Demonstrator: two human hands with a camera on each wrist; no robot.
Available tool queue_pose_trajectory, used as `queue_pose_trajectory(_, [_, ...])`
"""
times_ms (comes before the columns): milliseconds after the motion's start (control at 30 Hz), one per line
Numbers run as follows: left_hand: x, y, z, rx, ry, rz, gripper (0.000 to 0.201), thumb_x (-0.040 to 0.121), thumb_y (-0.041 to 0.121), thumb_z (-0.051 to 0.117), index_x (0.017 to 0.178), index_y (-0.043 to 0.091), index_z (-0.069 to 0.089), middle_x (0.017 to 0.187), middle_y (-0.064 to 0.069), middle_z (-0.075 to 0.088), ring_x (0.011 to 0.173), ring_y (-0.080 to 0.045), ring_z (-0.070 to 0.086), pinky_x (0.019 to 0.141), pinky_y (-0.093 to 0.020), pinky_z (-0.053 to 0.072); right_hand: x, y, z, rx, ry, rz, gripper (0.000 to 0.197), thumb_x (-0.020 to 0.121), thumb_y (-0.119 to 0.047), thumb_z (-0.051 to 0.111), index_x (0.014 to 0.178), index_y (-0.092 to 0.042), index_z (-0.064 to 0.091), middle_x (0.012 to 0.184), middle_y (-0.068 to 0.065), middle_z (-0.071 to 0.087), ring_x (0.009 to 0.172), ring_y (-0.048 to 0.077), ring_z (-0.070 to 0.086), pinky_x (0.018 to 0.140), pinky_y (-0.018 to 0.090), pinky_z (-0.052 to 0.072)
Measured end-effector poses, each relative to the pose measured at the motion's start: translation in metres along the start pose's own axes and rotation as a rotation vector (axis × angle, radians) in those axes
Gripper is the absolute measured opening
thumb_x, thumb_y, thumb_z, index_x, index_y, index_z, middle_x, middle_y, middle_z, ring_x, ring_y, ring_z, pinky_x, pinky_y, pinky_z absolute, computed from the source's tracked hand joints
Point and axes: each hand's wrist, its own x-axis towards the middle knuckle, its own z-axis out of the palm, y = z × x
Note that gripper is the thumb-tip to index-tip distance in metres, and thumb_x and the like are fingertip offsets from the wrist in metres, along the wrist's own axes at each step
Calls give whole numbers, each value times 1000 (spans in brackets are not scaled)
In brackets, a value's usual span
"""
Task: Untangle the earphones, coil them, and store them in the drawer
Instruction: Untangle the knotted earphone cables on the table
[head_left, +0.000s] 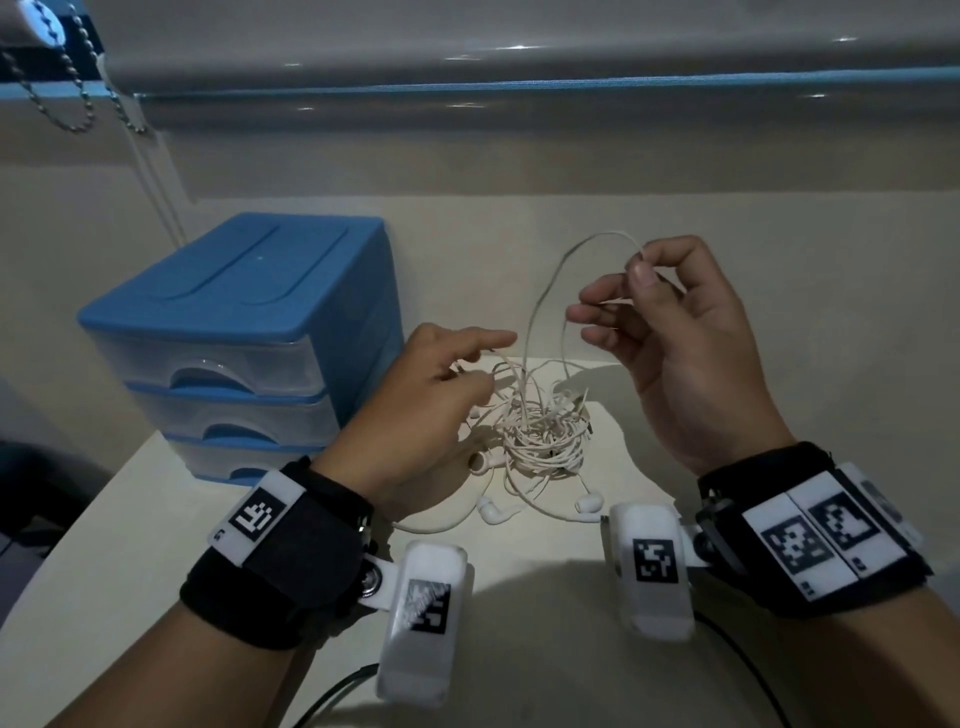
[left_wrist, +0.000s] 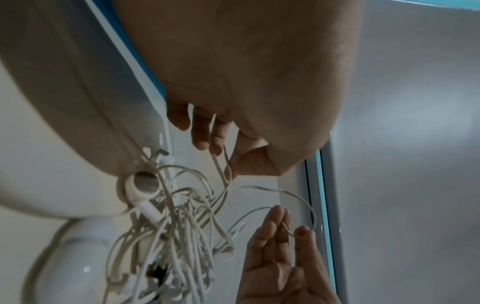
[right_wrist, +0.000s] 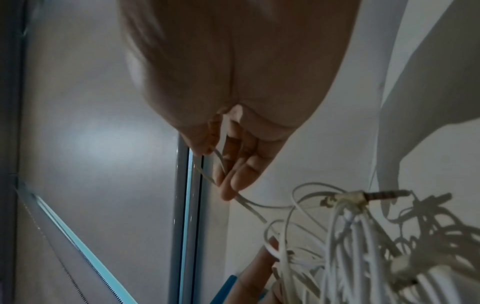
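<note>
A tangle of white earphones (head_left: 540, 431) lies on the white table (head_left: 545, 582), with earbuds (head_left: 498, 512) at its near edge. My left hand (head_left: 475, 364) is low at the tangle's left side and pinches a strand; in the left wrist view a cable loop (left_wrist: 223, 164) runs between thumb and fingers. My right hand (head_left: 636, 273) is raised above the tangle and pinches a long cable loop (head_left: 550, 291) between thumb and forefinger. In the right wrist view the jack plug (right_wrist: 376, 195) sticks out of the tangle (right_wrist: 363, 257). The blue drawer unit (head_left: 249, 332) stands at the left, its three drawers closed.
A wall and a closed roller blind (head_left: 519, 62) rise behind the table. Its bead chain (head_left: 78, 104) hangs at the far left. Black cables (head_left: 332, 696) run off the near table edge below my wrists.
</note>
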Motion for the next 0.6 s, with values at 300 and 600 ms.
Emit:
queue_pose_trajectory(300, [-6, -5, 4, 196, -193, 7, 81, 69, 43, 91, 139, 50, 51, 136, 17, 23, 133, 0, 32, 96, 0, 27, -6, -4, 0, 140, -257, 34, 11, 103, -9, 44, 96, -12, 52, 103, 12, 70, 114, 37, 66, 99, 38, 52])
queue_pose_trajectory(600, [-8, -6, -2, 425, -298, -12, 68, 68, 51, 90, 127, 54, 56, 139, 22, 25, 129, -11, 26, 106, -31, 31, -2, -11, -8, 269, -212, -18, 17, 93, -3, 40, 83, -4, 54, 85, 15, 63, 114, 38, 62, 105, 41, 46])
